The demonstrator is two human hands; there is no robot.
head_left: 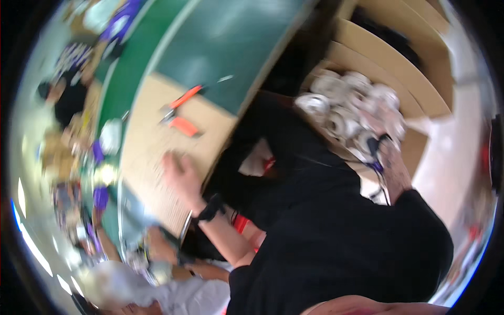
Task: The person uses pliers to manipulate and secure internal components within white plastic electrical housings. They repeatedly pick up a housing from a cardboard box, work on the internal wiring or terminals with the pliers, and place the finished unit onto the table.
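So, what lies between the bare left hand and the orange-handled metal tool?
Only tan cardboard shows between the left hand and the tool, in the head view.

bright light, motion blur, strongly curved edges

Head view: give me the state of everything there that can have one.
Orange-handled pliers, handles spread apart.
Cardboard sheet, lying flat under the pliers.
Cardboard box, open at the top.
White rolls, piled inside the box.
Left hand, fingers loosely bent, apparently empty.
Right hand, beside the rolls, grip unclear.
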